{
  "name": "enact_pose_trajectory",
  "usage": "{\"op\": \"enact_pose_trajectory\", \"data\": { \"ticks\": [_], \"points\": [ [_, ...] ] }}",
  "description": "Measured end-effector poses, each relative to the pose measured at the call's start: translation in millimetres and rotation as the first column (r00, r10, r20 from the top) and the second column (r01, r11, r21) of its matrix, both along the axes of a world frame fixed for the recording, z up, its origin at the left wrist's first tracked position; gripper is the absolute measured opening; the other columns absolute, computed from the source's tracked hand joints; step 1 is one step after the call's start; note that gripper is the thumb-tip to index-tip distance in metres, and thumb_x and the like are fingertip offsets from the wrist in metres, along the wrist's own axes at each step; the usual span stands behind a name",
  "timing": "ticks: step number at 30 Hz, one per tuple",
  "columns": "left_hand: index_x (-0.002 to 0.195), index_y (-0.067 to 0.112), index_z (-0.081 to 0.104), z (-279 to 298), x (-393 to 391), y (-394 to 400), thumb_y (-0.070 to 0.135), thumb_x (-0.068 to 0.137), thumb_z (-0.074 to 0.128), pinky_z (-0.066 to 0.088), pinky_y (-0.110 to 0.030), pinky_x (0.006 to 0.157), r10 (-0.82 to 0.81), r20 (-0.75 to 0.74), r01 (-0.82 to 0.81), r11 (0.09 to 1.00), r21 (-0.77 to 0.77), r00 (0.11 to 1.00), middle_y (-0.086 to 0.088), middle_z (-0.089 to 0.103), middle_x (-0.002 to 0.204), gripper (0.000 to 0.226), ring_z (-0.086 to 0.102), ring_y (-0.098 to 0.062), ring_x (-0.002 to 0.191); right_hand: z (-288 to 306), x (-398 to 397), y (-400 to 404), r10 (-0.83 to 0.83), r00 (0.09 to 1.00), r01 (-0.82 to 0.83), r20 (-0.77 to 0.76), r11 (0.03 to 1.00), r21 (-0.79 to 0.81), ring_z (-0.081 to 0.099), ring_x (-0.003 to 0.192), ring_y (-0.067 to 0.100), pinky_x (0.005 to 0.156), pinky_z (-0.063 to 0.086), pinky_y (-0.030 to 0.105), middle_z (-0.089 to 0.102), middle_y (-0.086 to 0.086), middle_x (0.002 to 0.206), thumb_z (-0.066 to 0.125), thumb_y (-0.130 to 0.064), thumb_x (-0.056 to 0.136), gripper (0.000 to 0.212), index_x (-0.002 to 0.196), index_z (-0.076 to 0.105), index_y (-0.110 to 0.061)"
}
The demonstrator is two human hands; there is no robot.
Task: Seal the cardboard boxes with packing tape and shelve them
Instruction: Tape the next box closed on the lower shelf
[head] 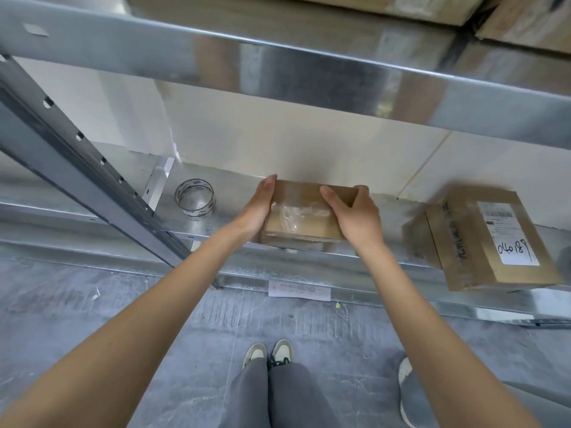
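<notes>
Both hands' grip (309,208) holds one box (301,217); two boxes shelved.

Both bare forearms reach forward and down. The left hand (259,205) lies flat, fingers straight, against the box's (304,216) left side; the right hand (355,213) curls thumb and fingers over its right edge.

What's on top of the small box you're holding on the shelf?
Clear crumpled packing tape crosses the small box. The right hand covers its right part; the left hand presses its left side.
</notes>
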State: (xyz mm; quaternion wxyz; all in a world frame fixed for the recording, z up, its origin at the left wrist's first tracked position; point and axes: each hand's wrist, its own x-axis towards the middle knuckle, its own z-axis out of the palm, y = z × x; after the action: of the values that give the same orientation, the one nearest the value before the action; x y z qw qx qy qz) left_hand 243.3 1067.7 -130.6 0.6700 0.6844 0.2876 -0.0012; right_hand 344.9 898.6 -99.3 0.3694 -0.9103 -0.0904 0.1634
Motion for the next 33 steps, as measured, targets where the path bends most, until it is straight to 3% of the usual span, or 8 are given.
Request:
{"op": "enact_pose_trajectory", "data": {
  "ticks": [4, 7, 10, 17, 22, 26, 31, 33],
  "points": [
    [0.135, 0.016, 0.048, -10.4, 13.8, 4.3, 0.046, 0.106, 0.015, 0.041, -0.019, 0.096, 0.117, 0.036, -0.116, 0.993, -0.011, 0.993, -0.002, 0.057, 0.131, 0.053, 0.055, -0.009, 0.115, -3.5, 2.4, 21.2, 0.025, 0.995, -0.002, 0.101, 0.975, -0.222, 0.036, 0.133, 0.034, 0.105, 0.037, 0.047, 0.041, 0.012, 0.145, 0.037, -0.066, 0.093, 0.081, 0.149, 0.023, -0.01],
    [0.126, 0.013, 0.052, -11.8, 24.3, 12.9, 0.04, 0.106, 0.02, 0.041, -0.033, 0.105, 0.14, 0.009, -0.14, 0.99, 0.016, 0.99, -0.006, 0.06, 0.125, 0.046, 0.057, -0.018, 0.115, 3.7, 0.3, 37.7, 0.364, 0.866, -0.181, 0.344, 0.867, -0.463, 0.005, 0.15, 0.02, 0.118, 0.007, 0.051, 0.009, -0.008, 0.163, 0.017, -0.05, 0.103, 0.059, 0.156, 0.006, -0.027],
    [0.124, 0.013, 0.053, -12.6, 23.7, 17.7, 0.039, 0.106, 0.022, 0.043, -0.032, 0.101, 0.107, 0.031, -0.108, 0.994, 0.03, 0.994, -0.005, 0.062, 0.122, 0.045, 0.059, -0.016, 0.113, 5.4, -12.7, 61.5, 0.596, 0.755, -0.472, 0.274, 0.784, -0.404, -0.006, 0.15, 0.009, 0.118, -0.008, 0.05, 0.0, -0.013, 0.163, 0.014, -0.045, 0.105, 0.055, 0.156, 0.006, -0.028],
    [0.134, 0.013, 0.049, -10.2, 24.4, 20.3, 0.036, 0.107, 0.02, 0.037, -0.021, 0.097, 0.071, 0.028, -0.071, 0.997, 0.001, 0.997, 0.0, 0.056, 0.131, 0.046, 0.052, -0.008, 0.119, -11.0, -22.6, 74.8, 0.654, 0.706, -0.456, 0.271, 0.713, -0.533, -0.006, 0.15, 0.011, 0.119, -0.006, 0.053, 0.002, -0.005, 0.164, 0.016, -0.036, 0.104, 0.056, 0.156, 0.007, -0.017],
    [0.123, 0.011, 0.054, -13.2, 28.2, 21.7, 0.039, 0.105, 0.023, 0.037, -0.034, 0.11, 0.095, 0.011, -0.095, 0.995, -0.014, 0.995, -0.005, 0.06, 0.126, 0.046, 0.055, -0.016, 0.12, -13.8, -62.3, 47.4, 0.661, 0.65, -0.48, 0.374, 0.739, -0.473, 0.008, 0.15, 0.013, 0.119, 0.002, 0.057, 0.017, 0.0, 0.162, 0.013, -0.04, 0.096, 0.065, 0.154, 0.021, -0.013],
    [0.113, 0.016, 0.054, -11.9, 28.9, 19.4, 0.042, 0.105, 0.024, 0.041, -0.031, 0.103, 0.107, -0.008, -0.107, 0.993, -0.042, 0.994, -0.002, 0.061, 0.117, 0.04, 0.056, -0.012, 0.105, -24.4, -84.0, 30.7, 0.639, 0.632, -0.474, 0.439, 0.767, -0.434, 0.023, 0.147, 0.018, 0.119, 0.01, 0.054, 0.032, 0.005, 0.157, 0.028, -0.036, 0.093, 0.063, 0.15, 0.032, -0.009],
    [0.122, 0.011, 0.056, -9.1, 29.4, 21.7, 0.044, 0.105, 0.024, 0.041, -0.03, 0.101, 0.112, -0.038, -0.113, 0.993, -0.036, 0.993, -0.007, 0.062, 0.124, 0.049, 0.058, -0.017, 0.114, -24.3, -75.7, 33.7, 0.665, 0.59, -0.515, 0.458, 0.747, -0.421, 0.026, 0.146, 0.021, 0.117, 0.02, 0.056, 0.033, 0.006, 0.156, 0.057, -0.035, 0.09, 0.071, 0.151, 0.03, -0.01],
    [0.124, 0.013, 0.056, -8.4, 28.1, 21.1, 0.046, 0.104, 0.023, 0.042, -0.031, 0.102, 0.121, -0.046, -0.123, 0.992, -0.036, 0.992, -0.006, 0.062, 0.123, 0.05, 0.058, -0.018, 0.115, -21.0, -62.8, 23.0, 0.613, 0.633, -0.456, 0.474, 0.789, -0.411, 0.022, 0.147, 0.025, 0.115, 0.021, 0.059, 0.03, 0.005, 0.158, 0.064, -0.04, 0.086, 0.08, 0.153, 0.027, -0.017]
  ]
}}
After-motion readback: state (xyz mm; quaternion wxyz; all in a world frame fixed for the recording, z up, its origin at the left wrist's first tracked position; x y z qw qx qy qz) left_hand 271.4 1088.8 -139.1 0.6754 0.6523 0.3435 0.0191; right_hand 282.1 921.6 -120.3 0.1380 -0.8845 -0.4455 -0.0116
